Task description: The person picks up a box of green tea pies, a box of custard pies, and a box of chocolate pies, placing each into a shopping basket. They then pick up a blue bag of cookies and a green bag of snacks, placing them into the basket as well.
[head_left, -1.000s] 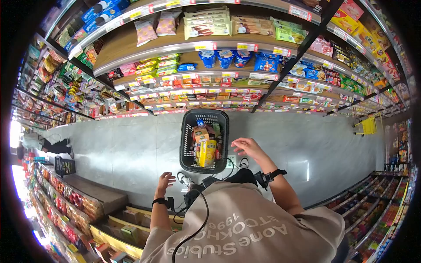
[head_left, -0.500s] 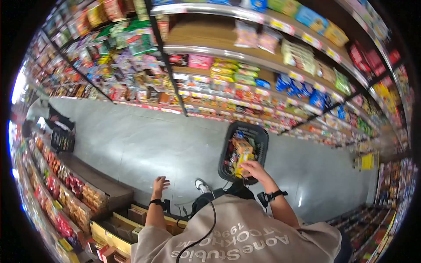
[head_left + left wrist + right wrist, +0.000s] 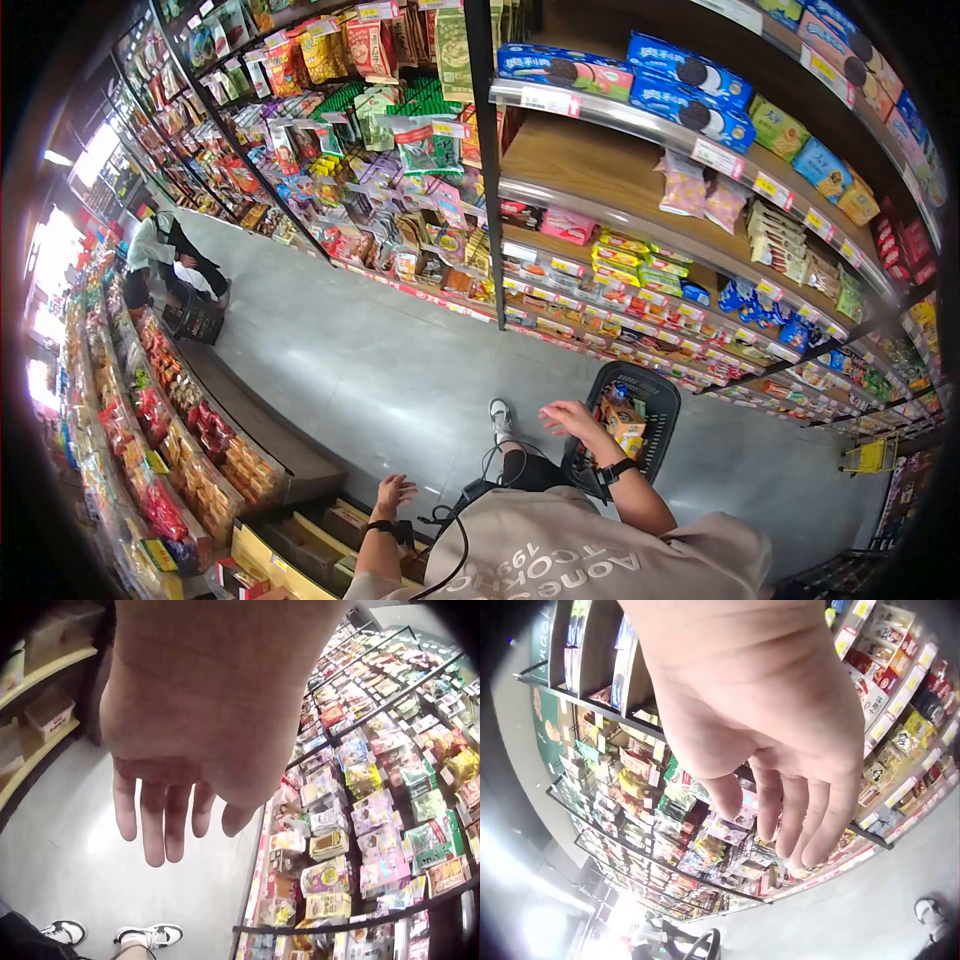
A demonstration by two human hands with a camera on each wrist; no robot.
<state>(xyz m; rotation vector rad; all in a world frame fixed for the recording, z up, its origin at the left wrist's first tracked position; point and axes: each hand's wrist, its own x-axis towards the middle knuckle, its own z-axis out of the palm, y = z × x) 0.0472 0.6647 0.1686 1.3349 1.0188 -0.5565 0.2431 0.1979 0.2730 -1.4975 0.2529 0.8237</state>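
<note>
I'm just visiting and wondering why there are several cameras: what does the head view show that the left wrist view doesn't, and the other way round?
Only the head view: the right hand, the black basket with packages in it, and a yellow cart.

Only the left wrist view: a pair of shoes; the head view shows just one.

Both: the left hand, open and empty, the grey floor and racks of colourful packets.

On the upper shelf (image 3: 650,128) there are blue biscuit boxes (image 3: 690,92); on the wooden shelf (image 3: 580,165) below, two pink bags (image 3: 683,190). Another person (image 3: 152,250) is beside a black basket (image 3: 200,318). A yellow cart (image 3: 868,457) is at the right.
</note>
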